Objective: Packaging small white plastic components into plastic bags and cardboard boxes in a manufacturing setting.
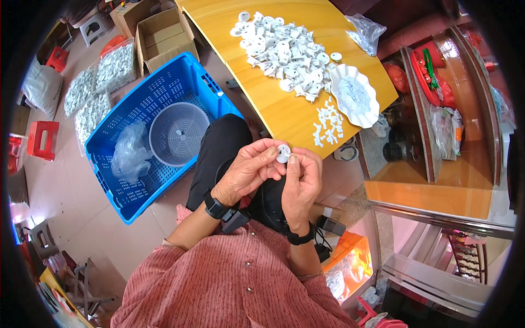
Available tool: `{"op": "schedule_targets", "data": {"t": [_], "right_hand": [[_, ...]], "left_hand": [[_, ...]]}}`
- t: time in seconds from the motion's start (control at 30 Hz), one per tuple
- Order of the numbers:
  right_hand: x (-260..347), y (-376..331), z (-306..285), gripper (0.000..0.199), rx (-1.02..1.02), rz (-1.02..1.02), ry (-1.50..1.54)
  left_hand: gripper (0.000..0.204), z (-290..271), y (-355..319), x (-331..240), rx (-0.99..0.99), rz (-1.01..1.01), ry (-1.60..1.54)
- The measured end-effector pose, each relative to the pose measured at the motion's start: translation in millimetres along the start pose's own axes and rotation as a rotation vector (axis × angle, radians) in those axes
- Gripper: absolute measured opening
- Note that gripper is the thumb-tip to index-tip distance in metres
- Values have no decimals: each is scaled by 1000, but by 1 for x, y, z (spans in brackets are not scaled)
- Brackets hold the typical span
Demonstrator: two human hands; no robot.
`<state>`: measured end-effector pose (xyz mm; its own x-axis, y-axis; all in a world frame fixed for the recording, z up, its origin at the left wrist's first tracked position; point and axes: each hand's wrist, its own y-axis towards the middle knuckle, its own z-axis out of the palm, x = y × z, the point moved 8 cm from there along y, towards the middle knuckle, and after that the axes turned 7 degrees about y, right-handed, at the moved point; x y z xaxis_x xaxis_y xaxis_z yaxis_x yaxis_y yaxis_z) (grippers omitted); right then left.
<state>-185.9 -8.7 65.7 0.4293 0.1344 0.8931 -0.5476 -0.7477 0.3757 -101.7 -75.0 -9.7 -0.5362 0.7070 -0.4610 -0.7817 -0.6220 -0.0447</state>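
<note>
Just off the table's near corner, my left hand [249, 168] pinches a round white plastic disc [283, 153] with a dark slot in it. My right hand [302, 180] is closed at the disc's right edge, thumb and finger on a small white plastic piece [289, 155] that touches the disc. How the two fit together is too small to tell. On the yellow table [224, 33] lies a big pile of white round plastic parts [284, 52]. Small white pieces [328, 123] are scattered nearer to me, beside a scalloped white dish [372, 116] filled with tiny pale parts.
To my left stands a blue crate [117, 199] holding a grey round basket [180, 134] and a clear plastic bag [133, 153]. Beyond are a cardboard box [164, 35], bins of white parts [115, 68] and a red stool [42, 139]. Shelves [424, 115] rise at right.
</note>
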Motion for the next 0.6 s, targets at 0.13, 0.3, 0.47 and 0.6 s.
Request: {"op": "schedule_targets", "data": {"t": [0.13,0.3,0.47,0.6], "right_hand": [[8,0,1,8,6,-41,-88],[16,1,3,7,21,-140,-152],[22,-1,7,8,41,-215,-220],[22,-2,11,8,98,-206,-205]], "left_hand": [[29,-1,-1,0,-26,8,16],[27,0,-3,-3,-32,39,66],[26,-2,-4,-6,-50,76,136],[26,-4,-6,-8,-41,81,147]]}}
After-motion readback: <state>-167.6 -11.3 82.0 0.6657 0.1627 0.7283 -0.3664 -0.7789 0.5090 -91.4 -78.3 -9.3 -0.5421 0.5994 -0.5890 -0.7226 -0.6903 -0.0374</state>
